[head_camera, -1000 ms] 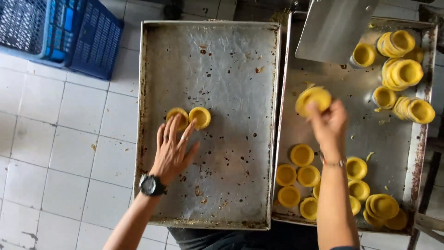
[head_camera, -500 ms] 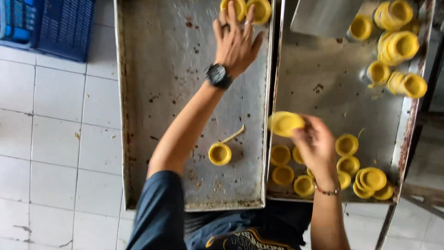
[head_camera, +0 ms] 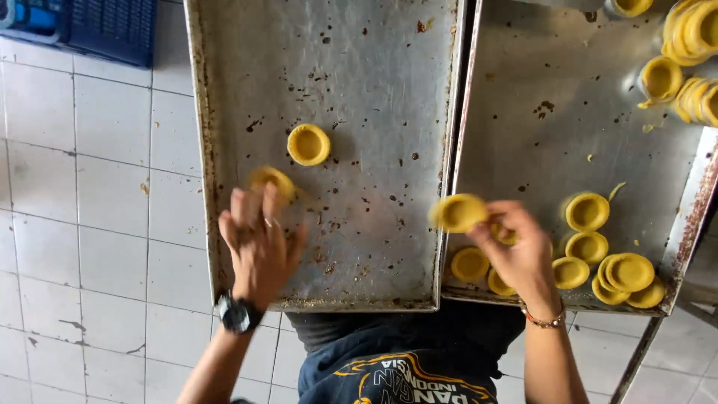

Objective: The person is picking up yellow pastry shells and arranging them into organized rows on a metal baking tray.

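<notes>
The left hand (head_camera: 258, 243) lies palm down over the near left part of the left tray (head_camera: 374, 45), fingers spread and loosely open; its fingertips touch a yellow pastry shell (head_camera: 271, 179) at the tray's left side, blurred, so I cannot tell whether it is pinched or only pressed flat to seat it; a dark wristwatch (head_camera: 238, 314) sits on that wrist. A second shell (head_camera: 308, 144) stands alone just beyond, mouth up, apart from the hand; set so, the two read as the start of a row.

The right hand (head_camera: 520, 251) is closed on another shell (head_camera: 458, 212), held by the rim between thumb and fingers right above the seam where the two trays meet; a thin bracelet (head_camera: 546, 322) circles the wrist. Under and beside it, at the near edge of the right tray (head_camera: 523, 97), loose shells (head_camera: 587, 212) lie close together within easy reach; nested stacks of shells (head_camera: 692, 34) lean in the far right corner. A blue crate (head_camera: 90, 26) stands on the white tiled floor (head_camera: 90, 187) at far left.
</notes>
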